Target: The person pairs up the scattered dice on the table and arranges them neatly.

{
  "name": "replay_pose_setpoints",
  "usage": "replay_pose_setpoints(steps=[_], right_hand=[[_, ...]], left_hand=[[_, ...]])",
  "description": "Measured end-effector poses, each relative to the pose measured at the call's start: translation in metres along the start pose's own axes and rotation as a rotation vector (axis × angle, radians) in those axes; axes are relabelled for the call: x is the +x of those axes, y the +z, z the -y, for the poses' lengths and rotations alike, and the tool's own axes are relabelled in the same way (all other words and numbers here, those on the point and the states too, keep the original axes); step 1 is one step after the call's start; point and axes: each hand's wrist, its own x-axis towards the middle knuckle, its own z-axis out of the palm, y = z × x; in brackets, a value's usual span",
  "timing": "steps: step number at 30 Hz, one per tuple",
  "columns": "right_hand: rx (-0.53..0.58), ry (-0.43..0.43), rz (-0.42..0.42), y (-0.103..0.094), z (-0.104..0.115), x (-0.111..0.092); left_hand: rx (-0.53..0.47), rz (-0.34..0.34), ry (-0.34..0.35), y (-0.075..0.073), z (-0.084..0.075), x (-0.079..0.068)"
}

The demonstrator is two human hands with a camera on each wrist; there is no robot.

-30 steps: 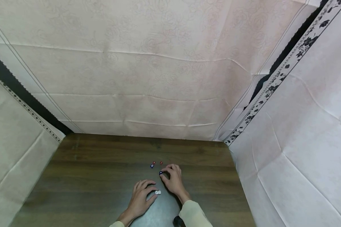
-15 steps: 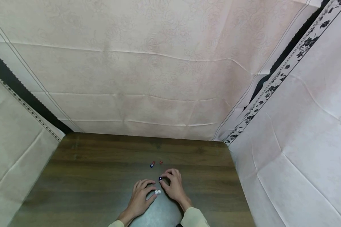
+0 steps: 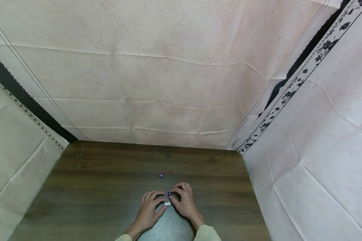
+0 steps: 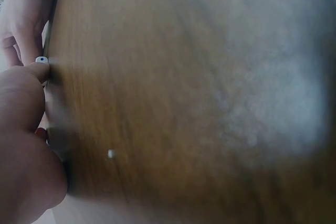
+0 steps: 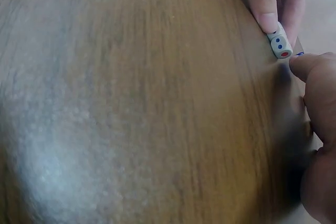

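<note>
In the head view, my left hand (image 3: 150, 210) rests on the table with thumb and forefinger pinching two white dice (image 3: 167, 204) that sit side by side. Blue and red pips show on these dice (image 5: 280, 46) in the right wrist view. Just beyond them, my right hand (image 3: 183, 201) pinches a blue die (image 3: 169, 194) between thumb and forefinger. Only a sliver of that blue die (image 5: 300, 54) shows past the thumb in the right wrist view. Farther back lie another blue die (image 3: 161, 176), a red die (image 3: 163, 172) close against it, and a separate red die (image 3: 171, 172).
A brown wood-grain table (image 3: 108, 187) lies under both hands. Pale cloth (image 3: 157, 83) hangs behind its far edge, with more cloth (image 3: 313, 160) at the right side. A tiny white speck (image 4: 111, 153) shows on the tabletop in the left wrist view.
My right hand has drawn the blue die nearer to me, up close to the white dice. My left hand and the dice at the back have stayed in place.
</note>
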Motion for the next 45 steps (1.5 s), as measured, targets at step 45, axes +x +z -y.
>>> replay_pose_setpoints(steps=[45], right_hand=[[-0.021, -0.068, -0.012, 0.001, -0.001, -0.002]], left_hand=[[-0.111, -0.187, -0.014, -0.025, 0.0, 0.024]])
